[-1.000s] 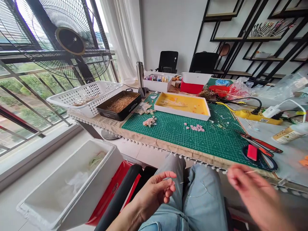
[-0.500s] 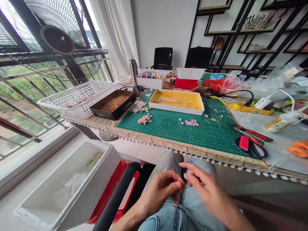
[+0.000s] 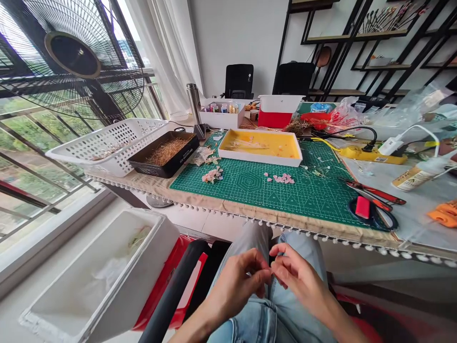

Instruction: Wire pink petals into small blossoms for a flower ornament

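Observation:
Above my lap, my left hand (image 3: 246, 274) is closed, thumb and forefinger pinched on something too small to make out. My right hand (image 3: 296, 271) comes up close against its fingertips, also with thumb and fingers drawn together. What sits between the fingers is hidden. On the green cutting mat (image 3: 243, 200) in front of me lie loose pale pink petals (image 3: 284, 178). A cluster of pinkish petal pieces (image 3: 212, 175) lies further left. Behind them stands a white tray with a yellow bottom (image 3: 262, 145), holding small bits.
Left on the table are a black box of dry stalks (image 3: 162, 155) and a white perforated basket (image 3: 107, 138). Scissors (image 3: 371, 214), pliers (image 3: 374, 190), a glue bottle (image 3: 414, 176) and a yellow power strip (image 3: 373, 155) lie right. A foam box (image 3: 132, 267) stands beside my chair.
My right hand's fingers, stretched out and blurred before, have curled in and met my left fingertips. The left hand keeps its pinch. The view has shifted slightly.

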Tool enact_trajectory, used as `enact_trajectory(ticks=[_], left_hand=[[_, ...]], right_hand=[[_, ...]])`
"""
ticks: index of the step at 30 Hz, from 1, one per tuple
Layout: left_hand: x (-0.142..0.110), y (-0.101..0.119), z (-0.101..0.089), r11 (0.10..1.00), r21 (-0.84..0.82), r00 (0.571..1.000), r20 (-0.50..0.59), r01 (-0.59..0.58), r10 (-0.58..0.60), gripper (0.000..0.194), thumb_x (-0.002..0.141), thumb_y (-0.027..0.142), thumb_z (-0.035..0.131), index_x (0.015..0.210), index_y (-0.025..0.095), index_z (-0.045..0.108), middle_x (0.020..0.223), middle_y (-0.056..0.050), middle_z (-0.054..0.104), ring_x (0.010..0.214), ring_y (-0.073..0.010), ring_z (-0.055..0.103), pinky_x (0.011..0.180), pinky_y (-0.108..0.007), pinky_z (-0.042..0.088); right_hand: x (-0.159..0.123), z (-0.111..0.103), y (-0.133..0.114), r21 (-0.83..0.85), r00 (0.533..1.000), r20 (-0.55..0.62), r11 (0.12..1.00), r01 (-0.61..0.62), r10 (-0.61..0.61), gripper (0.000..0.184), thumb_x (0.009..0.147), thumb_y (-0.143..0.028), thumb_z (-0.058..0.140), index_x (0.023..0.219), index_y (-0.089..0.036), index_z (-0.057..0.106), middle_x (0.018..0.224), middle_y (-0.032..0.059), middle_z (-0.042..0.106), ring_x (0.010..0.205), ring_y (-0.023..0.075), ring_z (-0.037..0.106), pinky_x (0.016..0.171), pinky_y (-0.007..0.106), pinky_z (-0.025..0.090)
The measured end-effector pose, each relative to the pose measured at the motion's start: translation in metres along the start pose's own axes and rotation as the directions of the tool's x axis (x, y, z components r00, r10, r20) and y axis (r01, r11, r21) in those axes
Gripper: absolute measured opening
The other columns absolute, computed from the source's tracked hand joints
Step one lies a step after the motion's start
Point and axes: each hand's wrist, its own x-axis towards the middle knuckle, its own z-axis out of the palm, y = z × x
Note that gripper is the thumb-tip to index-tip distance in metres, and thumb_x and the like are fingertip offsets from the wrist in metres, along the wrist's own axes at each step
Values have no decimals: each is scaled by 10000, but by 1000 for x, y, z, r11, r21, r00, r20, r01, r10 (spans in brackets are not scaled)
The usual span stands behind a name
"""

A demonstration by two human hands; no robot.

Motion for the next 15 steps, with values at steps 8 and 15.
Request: enact_trajectory(ticks=[8, 15], left_hand=[[-4, -13, -2, 961, 240, 964, -187, -140, 187, 163, 901, 283, 556, 783, 179, 595, 692, 21, 605, 650, -102, 552, 602, -189, 392], [-8, -23, -2, 984, 118, 989, -56, -131, 138, 182, 875, 332, 609, 794, 169, 605, 682, 20, 609, 611, -102, 556, 587, -200, 414]], right_hand=[[-19, 12, 23, 346, 953, 128, 888, -302, 274, 538, 873, -626, 526, 613, -174, 656, 534, 45, 619, 472, 153, 575, 472, 256, 445], [1, 11, 4, 692, 958, -212, 722, 9, 191, 235, 760, -444, 765, 825, -219, 773, 917, 51, 746, 929, 203, 657, 862, 304, 522]])
